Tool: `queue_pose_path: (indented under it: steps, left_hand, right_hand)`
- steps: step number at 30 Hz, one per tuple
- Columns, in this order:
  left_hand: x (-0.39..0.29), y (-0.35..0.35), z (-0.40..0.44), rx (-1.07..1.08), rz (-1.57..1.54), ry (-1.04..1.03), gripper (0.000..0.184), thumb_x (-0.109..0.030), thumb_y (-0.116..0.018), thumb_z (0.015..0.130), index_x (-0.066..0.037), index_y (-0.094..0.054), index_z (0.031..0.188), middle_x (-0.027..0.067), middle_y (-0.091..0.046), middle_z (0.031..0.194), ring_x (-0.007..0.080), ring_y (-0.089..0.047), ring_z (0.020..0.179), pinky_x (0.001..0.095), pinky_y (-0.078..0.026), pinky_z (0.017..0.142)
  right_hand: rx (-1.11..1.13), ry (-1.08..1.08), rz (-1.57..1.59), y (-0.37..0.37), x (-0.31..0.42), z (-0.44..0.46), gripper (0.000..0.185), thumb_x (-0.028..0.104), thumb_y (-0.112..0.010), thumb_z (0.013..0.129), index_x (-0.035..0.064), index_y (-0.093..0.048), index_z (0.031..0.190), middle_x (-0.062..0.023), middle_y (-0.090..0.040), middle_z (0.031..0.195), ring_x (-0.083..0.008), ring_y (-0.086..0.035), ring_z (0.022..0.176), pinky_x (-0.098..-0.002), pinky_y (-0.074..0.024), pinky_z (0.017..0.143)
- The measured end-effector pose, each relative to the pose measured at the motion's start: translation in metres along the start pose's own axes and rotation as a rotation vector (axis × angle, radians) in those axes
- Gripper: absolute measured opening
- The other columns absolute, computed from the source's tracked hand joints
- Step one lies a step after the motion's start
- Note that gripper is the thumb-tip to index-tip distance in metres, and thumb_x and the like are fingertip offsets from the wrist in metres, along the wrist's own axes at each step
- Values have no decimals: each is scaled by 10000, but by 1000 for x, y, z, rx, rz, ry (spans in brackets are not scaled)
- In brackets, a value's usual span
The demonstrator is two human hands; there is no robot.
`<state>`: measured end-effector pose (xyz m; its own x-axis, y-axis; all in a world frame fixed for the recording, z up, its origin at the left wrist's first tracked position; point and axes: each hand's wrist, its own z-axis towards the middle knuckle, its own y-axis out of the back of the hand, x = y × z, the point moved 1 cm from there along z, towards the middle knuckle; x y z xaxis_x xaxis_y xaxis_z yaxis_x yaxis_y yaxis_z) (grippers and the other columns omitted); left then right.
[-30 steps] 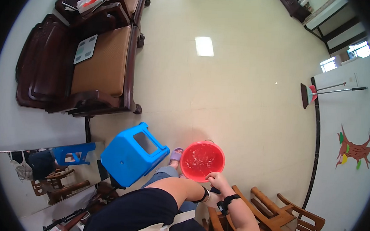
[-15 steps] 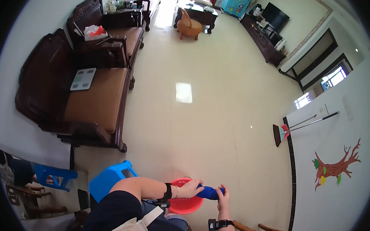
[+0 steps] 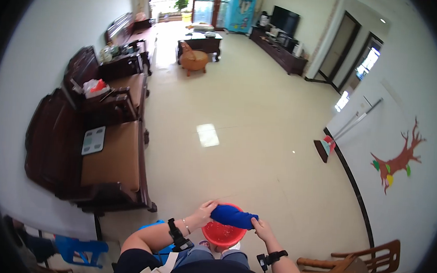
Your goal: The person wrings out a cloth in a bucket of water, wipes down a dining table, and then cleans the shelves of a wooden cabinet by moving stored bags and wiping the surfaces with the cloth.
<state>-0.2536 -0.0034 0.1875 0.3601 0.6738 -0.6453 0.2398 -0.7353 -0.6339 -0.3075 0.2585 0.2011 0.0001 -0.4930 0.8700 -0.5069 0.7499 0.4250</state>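
Over near red basin [image 3: 223, 237], left hand [image 3: 202, 215] and right hand [image 3: 262, 230] grip blue cloth [image 3: 233, 217] by its ends, good spots; likely soft, light

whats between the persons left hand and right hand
In the head view, a bunched blue cloth spans the gap, one end in the left hand, the other in the right hand; the red basin shows below it.

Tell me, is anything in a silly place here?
The scale looks odd: it lies on the brown seat at the left, and scales usually stand on the floor. The cloth between the left hand and right hand looks fine, and I see no spill by the basin.
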Motion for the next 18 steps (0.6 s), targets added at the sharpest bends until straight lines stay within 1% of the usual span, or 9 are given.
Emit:
queue_pose_path:
  steps: [4, 6, 8, 10, 13, 14, 16, 17, 18]
  left_hand:
    - [-1, -22, -3, 108, -100, 140, 299, -232, -497, 951, -78, -488, 1208, 103, -562, 1146, 238, -578, 1022, 441, -539, 795]
    - [11, -34, -5, 216, 53, 247, 365, -223, -530, 936, -77, -430, 1255, 113, -552, 1171, 240, -573, 1039, 424, -535, 800]
    - [23, -56, 1, 293, 200, 326, 449, -215, -563, 921, -76, -372, 1303, 124, -542, 1196, 241, -569, 1055, 407, -532, 805]
    - [36, -80, 8, 289, 688, 407, 588, -199, -641, 863, -29, -312, 1320, 159, -522, 1213, 257, -588, 1018, 349, -527, 822]
    - [58, -88, 44, 272, 947, 242, 548, -206, -692, 821, 1, -416, 1246, 160, -596, 1097, 230, -605, 990, 314, -512, 831]
    - [61, -92, 60, 340, 1104, 105, 508, -197, -697, 814, 7, -458, 1213, 156, -619, 1054, 220, -611, 979, 313, -510, 830]
    - [72, -100, 100, 313, 1128, 93, 404, -191, -729, 780, 8, -558, 1087, 137, -634, 1001, 216, -616, 971, 308, -503, 829]
    - [83, -101, 121, 265, 1221, 18, 401, -196, -740, 765, 15, -569, 1059, 137, -635, 995, 216, -617, 970, 314, -502, 830]
    - [83, -136, 136, 288, 1268, 165, 444, -200, -753, 748, 36, -562, 1072, 149, -640, 984, 225, -616, 969, 330, -496, 843]
  right_hand:
    - [128, -31, -261, 40, 22, -8, 552, 486, -412, 934, -4, -646, 839, -189, -636, 719, -302, -643, 675, -380, -477, 616]
    - [1, 38, -193, 65, 33, -18, 569, 491, -404, 941, -8, -620, 772, -132, -626, 656, -263, -619, 600, -371, -458, 577]
    - [-118, 133, 191, 92, 50, -27, 539, 465, -412, 952, -3, -616, 778, -74, -623, 666, -201, -595, 614, -349, -456, 581]
    - [-188, 179, 290, 120, 52, -35, 490, 421, -426, 961, 1, -611, 790, -34, -621, 706, -162, -571, 651, -336, -454, 592]
    - [-406, 318, 382, 161, -11, -25, 477, 405, -422, 965, -8, -608, 815, -36, -633, 762, -159, -577, 696, -332, -459, 615]
    - [-387, 240, 92, 174, -58, -7, 478, 415, -409, 958, 14, -621, 808, -74, -637, 745, -212, -591, 681, -357, -466, 619]
    - [-343, -30, -443, 202, -150, -12, 486, 435, -384, 944, 56, -649, 793, -151, -643, 710, -319, -619, 652, -408, -479, 626]
    - [-371, 14, -483, 210, -163, -18, 491, 442, -373, 938, 70, -644, 767, -178, -622, 706, -345, -608, 664, -419, -474, 622]
    - [-396, 56, -553, 230, -165, -9, 496, 449, -362, 932, 84, -638, 741, -205, -601, 703, -370, -598, 676, -431, -469, 618]
